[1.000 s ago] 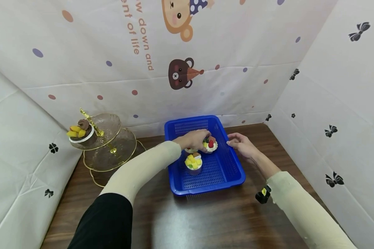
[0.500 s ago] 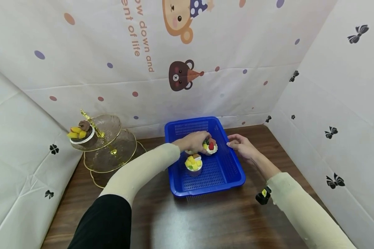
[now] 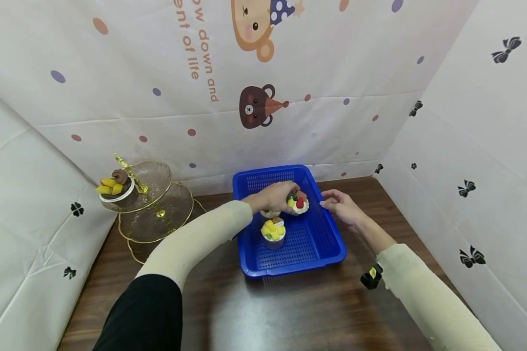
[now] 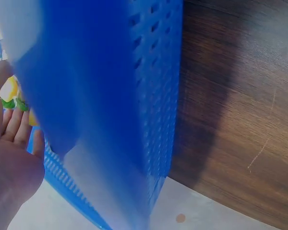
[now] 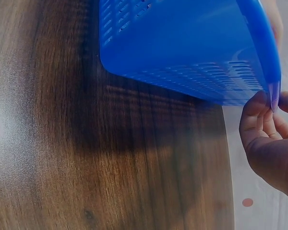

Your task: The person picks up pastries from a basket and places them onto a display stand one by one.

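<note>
Blue basket [image 3: 290,253] rim is pinched by the right hand [image 3: 340,207]. Beside it, the left hand [image 3: 274,197] grips a strawberry-topped cupcake [image 3: 297,204], raised slightly since earlier. A mango cupcake [image 3: 273,233] sits nearer; open basket floor lies toward the front edge.

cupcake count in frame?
4 visible. One on the top tier of the glass stand. Three in the blue basket: a strawberry one in the left hand's grip, a mango one nearer the front, and one mostly hidden under that hand.
</note>
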Available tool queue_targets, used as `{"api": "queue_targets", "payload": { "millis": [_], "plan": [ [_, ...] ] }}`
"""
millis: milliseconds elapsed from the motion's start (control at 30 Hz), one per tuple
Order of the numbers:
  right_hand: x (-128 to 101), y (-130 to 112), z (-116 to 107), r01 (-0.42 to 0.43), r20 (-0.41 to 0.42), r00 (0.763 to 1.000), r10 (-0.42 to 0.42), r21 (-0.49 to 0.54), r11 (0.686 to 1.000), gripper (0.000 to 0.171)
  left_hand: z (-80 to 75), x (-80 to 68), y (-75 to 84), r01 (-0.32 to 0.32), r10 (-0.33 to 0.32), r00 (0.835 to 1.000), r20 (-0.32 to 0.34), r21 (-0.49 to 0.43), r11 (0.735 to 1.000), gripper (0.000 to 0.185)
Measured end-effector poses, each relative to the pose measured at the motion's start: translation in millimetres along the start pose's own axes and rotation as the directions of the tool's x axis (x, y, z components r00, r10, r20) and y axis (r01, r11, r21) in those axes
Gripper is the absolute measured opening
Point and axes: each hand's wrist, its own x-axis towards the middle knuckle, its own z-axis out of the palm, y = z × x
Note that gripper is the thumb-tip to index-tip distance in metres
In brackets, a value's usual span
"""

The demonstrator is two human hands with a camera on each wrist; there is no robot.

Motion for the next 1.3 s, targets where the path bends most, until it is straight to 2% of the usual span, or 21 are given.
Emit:
{"api": "queue_targets", "payload": {
  "millis": [300,533,700,833,1000,1300],
  "plan": [
    [0.0,0.0,0.0,-0.006,-0.003,1.0,0.006,-0.004,1.0,0.048,-9.1,-5.3,1.1,-0.019,0.016,0.998,-0.057,-0.061,0.998,0.077],
    [0.5,-0.5,1.8,-0.006,-0.008,1.0,0.006,-0.011,1.0,0.046,-20.9,-19.8,2.2,-0.038,0.029,0.996,-0.085,-0.105,0.994,0.078],
    [0.4,-0.2,2.5,-0.01,-0.01,1.0,0.01,-0.004,1.0,0.047,-29.3,-29.3,2.6,-0.026,0.008,0.992,-0.125,-0.142,0.99,0.078],
    [0.9,0.1,1.2,-0.01,-0.005,1.0,0.01,0.013,1.0,0.047,-35.8,-38.9,4.4,-0.012,-0.016,0.989,-0.147,-0.19,0.982,0.077],
    [0.3,-2.2,-0.2,-0.012,-0.004,1.0,0.012,0.002,1.0,0.047,-44.4,-53.5,6.7,-0.011,-0.02,0.987,-0.158,-0.189,0.982,0.076],
    [1.1,-1.1,1.8,-0.01,-0.006,1.0,0.01,-0.018,1.0,0.048,-58.0,-78.4,10.1,-0.058,0.021,0.98,-0.198,-0.186,0.981,0.078]
  ]
}}
